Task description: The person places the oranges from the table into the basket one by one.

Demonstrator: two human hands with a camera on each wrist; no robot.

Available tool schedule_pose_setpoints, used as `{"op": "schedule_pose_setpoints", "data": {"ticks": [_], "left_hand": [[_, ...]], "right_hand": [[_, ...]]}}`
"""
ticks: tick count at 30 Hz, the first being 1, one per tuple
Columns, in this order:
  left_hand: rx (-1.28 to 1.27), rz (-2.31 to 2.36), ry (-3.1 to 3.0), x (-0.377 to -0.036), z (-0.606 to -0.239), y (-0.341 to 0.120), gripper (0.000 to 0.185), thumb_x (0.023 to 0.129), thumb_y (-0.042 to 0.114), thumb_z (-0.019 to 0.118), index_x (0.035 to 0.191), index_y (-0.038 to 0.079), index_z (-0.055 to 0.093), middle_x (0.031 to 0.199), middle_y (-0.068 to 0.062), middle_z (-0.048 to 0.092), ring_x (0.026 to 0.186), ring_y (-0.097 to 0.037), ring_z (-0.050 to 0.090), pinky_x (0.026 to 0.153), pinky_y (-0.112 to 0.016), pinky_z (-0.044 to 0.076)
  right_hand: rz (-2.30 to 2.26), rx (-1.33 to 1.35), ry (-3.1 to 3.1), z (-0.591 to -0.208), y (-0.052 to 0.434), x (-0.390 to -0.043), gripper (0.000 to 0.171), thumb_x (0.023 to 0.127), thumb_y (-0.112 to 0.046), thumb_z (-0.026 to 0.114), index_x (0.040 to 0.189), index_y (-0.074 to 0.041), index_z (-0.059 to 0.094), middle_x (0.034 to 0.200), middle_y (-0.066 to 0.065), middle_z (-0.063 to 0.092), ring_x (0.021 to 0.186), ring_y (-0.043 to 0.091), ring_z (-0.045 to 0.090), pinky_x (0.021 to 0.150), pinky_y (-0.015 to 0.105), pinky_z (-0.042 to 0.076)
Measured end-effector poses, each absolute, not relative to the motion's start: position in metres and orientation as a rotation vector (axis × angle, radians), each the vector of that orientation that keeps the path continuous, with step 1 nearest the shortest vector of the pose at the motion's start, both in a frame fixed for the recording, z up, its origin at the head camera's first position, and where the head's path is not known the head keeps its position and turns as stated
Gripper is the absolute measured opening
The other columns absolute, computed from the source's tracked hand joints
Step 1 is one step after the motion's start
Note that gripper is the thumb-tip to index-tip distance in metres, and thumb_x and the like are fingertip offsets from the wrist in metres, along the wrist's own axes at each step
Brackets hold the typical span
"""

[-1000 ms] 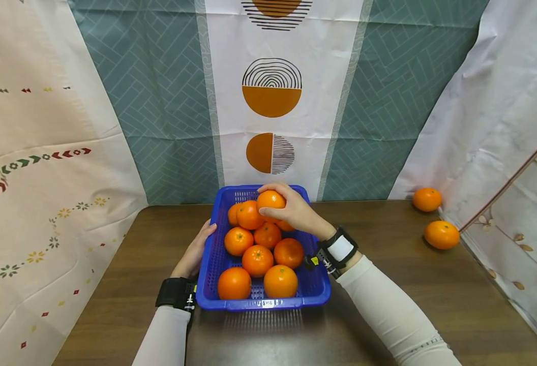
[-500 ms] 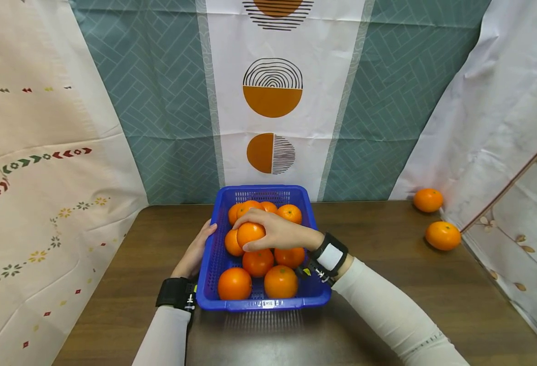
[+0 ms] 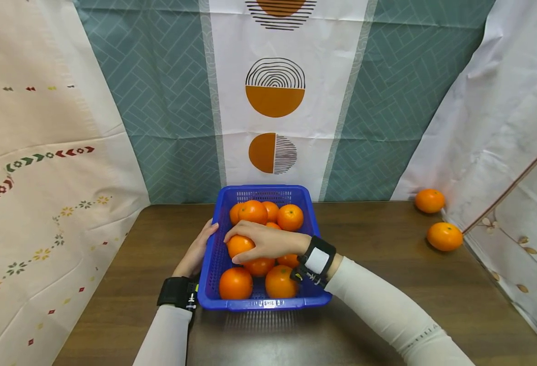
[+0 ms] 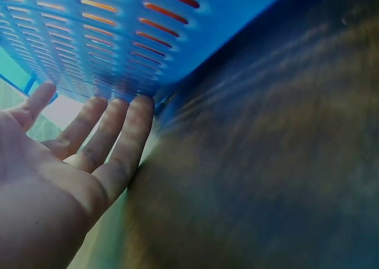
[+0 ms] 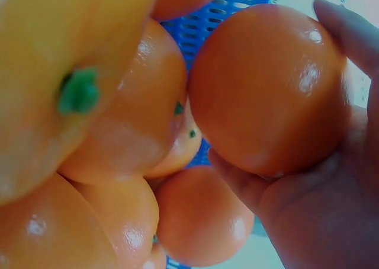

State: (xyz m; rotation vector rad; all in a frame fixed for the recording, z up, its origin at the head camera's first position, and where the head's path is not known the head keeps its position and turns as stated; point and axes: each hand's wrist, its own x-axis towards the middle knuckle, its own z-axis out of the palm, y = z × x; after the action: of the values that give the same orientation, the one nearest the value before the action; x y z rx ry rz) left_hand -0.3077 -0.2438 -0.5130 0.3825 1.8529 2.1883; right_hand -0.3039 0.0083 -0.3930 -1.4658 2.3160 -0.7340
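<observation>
A blue plastic basket (image 3: 268, 305) with perforated walls stands on the table, holding several oranges (image 3: 235, 283). My right hand (image 3: 273, 240) reaches over its right rim and grips one orange (image 3: 240, 246) at the left middle of the basket. In the right wrist view, the thumb and fingers curl round that orange (image 5: 266, 91), beside other oranges (image 5: 204, 215) with small green stem ends. My left hand (image 3: 197, 251) lies along the outside of the basket's left wall. From the left wrist, its extended fingertips (image 4: 141, 112) touch the slotted wall (image 4: 112, 38).
Two loose oranges (image 3: 444, 236) (image 3: 429, 201) sit at the table's far right, near the white cloth. The brown wooden table (image 3: 369, 229) ends at a patterned cloth backdrop (image 3: 172, 101) behind the basket. More patterned cloth (image 3: 67, 244) hangs on the left.
My right hand has moved from the back of the basket toward its left middle, carrying the orange forward and lower. The left hand and the basket stay in place.
</observation>
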Motion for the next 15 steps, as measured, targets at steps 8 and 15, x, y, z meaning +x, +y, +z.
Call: {"op": "schedule_pose_setpoints", "data": {"ticks": [8, 15], "left_hand": [[0.402, 2.180, 1.883, -0.3090, -0.5132, -0.2433, 0.060, 0.113, 0.047, 0.030, 0.166, 0.026, 0.013, 0.163, -0.019, 0.029, 0.126, -0.025, 0.055, 0.098, -0.039, 0.054], [0.366, 2.159, 1.915, -0.3097, -0.5141, -0.2437, 0.061, 0.113, 0.049, 0.031, 0.166, 0.026, 0.013, 0.163, -0.018, 0.030, 0.130, -0.030, 0.051, 0.100, -0.043, 0.053]], "right_hand": [[-0.659, -1.418, 2.267, -0.3949, -0.0023, -0.3015, 0.060, 0.101, -0.047, 0.065, 0.151, -0.020, 0.049, 0.137, -0.003, 0.051, 0.121, 0.010, 0.048, 0.102, 0.025, 0.045], [-0.599, -1.371, 2.279, -0.3930, -0.0027, -0.3018, 0.074, 0.099, -0.047, 0.068, 0.160, -0.023, 0.033, 0.148, 0.001, 0.044, 0.128, 0.012, 0.045, 0.109, 0.030, 0.042]]}}
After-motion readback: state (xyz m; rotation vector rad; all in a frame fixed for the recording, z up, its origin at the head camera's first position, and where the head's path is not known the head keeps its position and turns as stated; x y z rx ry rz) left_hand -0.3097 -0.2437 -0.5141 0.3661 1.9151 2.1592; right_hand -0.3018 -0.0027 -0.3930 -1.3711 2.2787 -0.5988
